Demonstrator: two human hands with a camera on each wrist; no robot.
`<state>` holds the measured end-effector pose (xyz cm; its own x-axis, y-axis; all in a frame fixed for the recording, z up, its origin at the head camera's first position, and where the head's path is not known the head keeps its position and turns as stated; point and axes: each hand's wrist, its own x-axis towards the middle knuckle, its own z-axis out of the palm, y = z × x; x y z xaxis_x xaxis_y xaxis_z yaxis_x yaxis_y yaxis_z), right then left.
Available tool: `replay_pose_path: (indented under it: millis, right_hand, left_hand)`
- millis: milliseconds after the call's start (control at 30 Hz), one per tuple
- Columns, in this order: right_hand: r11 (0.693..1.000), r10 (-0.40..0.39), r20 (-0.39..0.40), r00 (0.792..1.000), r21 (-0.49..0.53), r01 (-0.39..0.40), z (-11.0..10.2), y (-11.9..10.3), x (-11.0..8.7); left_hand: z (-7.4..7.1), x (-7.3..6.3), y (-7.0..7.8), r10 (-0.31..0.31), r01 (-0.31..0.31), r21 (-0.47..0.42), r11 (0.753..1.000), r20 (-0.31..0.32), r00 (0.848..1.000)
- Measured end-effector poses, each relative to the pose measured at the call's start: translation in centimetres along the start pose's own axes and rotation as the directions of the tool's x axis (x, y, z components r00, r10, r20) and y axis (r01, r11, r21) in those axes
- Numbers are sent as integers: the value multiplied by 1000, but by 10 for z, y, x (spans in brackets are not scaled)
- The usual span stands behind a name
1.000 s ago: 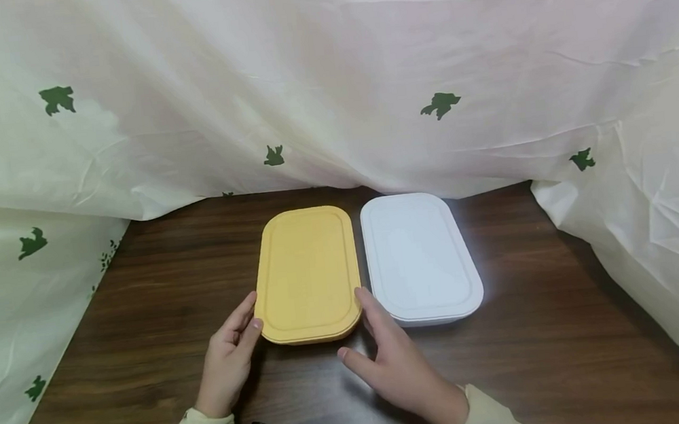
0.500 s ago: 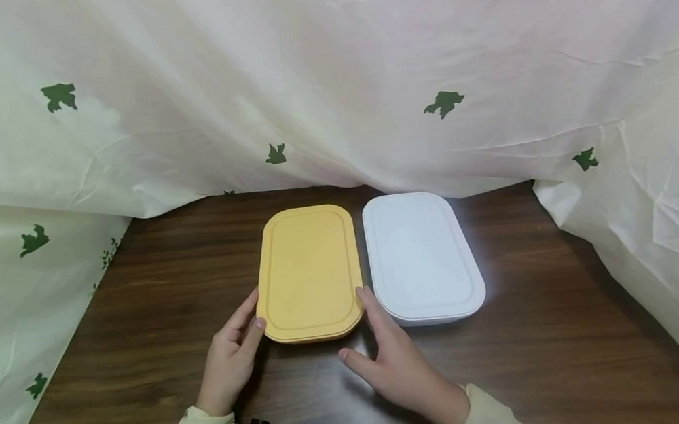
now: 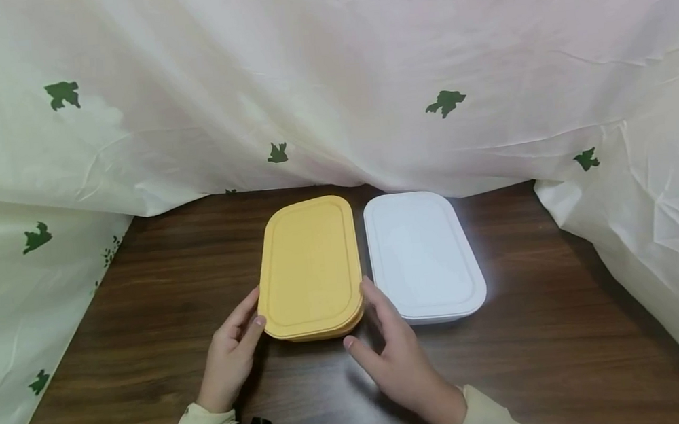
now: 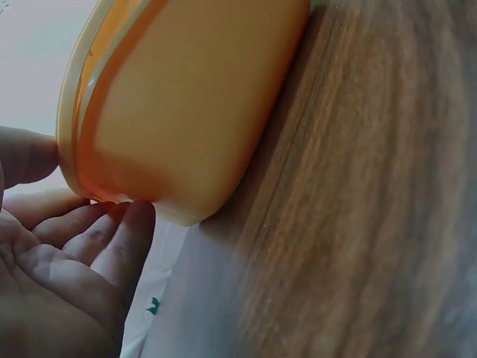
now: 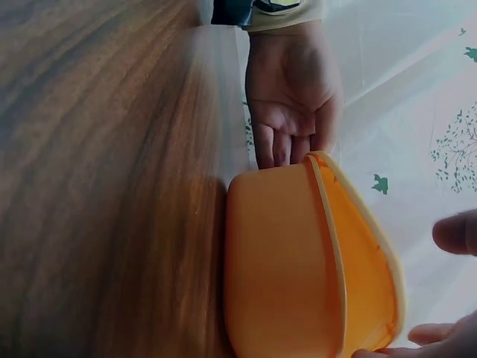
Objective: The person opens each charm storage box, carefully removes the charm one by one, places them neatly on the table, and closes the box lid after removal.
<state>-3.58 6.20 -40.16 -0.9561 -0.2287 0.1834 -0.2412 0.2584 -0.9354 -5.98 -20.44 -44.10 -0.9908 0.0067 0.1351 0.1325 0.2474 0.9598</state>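
Note:
A yellow lidded plastic box (image 3: 321, 337) stands on the table before me. Its yellow lid (image 3: 310, 262) is tilted, raised off the rim along the right side, and a wedge-shaped gap shows in the right wrist view. My left hand (image 3: 227, 359) pinches the box's near left corner, thumb at the lid's edge and fingers (image 4: 138, 231) against the wall under the rim. Along the right edge of the lid lie the extended fingers of my right hand (image 3: 399, 353), its thumb held apart from the box. The inside of the box is mostly hidden by the lid.
Just right of the yellow box stands a white lidded box (image 3: 423, 255) of similar shape, its lid on. Dark wooden table (image 3: 531, 357) extends around both. A pale curtain (image 3: 332, 69) with green bird prints hangs behind and at the sides.
The yellow lid has come up along its right side and turned slightly, opening a gap above the box. My right hand has moved a little right and up; my left hand stays at its corner.

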Motion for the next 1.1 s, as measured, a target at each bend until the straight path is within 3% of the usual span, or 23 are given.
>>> replay_pose_path:
  millis: [133,367,600,800,967,1100]
  right_hand:
    - [988,11,-53,999,156,-2,1,1,4]
    - [918,103,-84,991,391,-62,2,4,10]
    - [865,247,-66,967,464,-189,2,5,14]
    - [758,351,-19,936,592,-272,4,4,15]
    - [694,388,12,921,653,-301,7,5,16]
    - [664,397,43,917,676,-319,9,6,16]
  left_hand:
    - [-1,1,-2,-7,7,-51,999,-5,1000]
    - [-2,1,-2,-11,9,-81,997,-18,1000]
    - [-2,2,-2,-73,70,-121,990,-24,997]
    - [-1,1,-1,-71,69,-135,988,-11,997]
    - [1,1,-2,-61,59,-142,988,-9,998]
    - [1,1,-1,-64,62,-140,988,-13,998]
